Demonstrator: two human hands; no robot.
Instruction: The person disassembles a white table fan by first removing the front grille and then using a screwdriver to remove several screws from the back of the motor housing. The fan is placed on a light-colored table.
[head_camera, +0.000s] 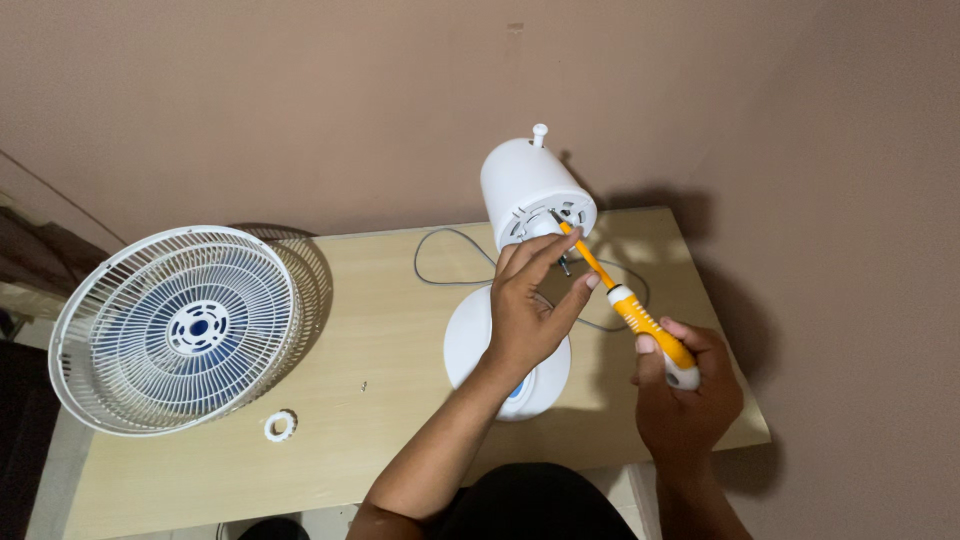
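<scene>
The fan body (520, 290) stands on the surface (380, 330), toward its back right. My left fingers (560, 262) reach in front of its motor housing (535, 190). My right hand (685, 395) holds the screwdriver (630, 310) right of it. The grille (180, 328) lies far left; the ring nut (281, 426) lies front-left; the cord (450, 262) loops behind.

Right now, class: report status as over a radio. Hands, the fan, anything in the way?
Right hand gripping orange screwdriver, tip at fan motor housing. Left hand fingers steadying the shaft. Fan grille and white ring nut set aside left. Grey cord behind; nothing blocking.
</scene>
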